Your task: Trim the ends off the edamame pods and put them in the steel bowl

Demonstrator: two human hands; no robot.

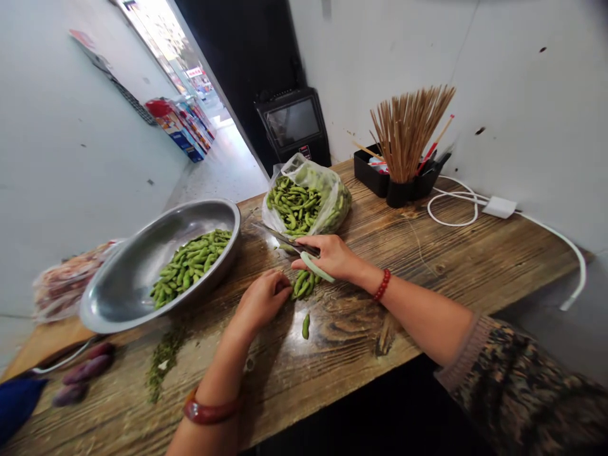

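Observation:
My right hand [330, 258] is closed around a pair of scissors [311, 263] with pale green handles; the dark blades point left, in front of the bag. Beneath it lies a small heap of edamame pods [303, 286]. My left hand [266, 296] rests low over the table at the left edge of that heap, its fingers curled together; what they pinch, if anything, is hidden. One loose pod [306, 325] lies nearer to me. A clear plastic bag [338, 190] full of pods stands open behind my hands. To the left, a steel basin [128, 278] holds more pods.
Trimmed green scraps [164, 361] and purplish sweet-potato-like roots [88, 367] lie at the left, near a bagged pinkish item [66, 282]. Wooden skewers [408, 136] stand in a black holder at the back right, beside a white cable [546, 231]. The wooden table's [361, 373] front edge runs below my arms.

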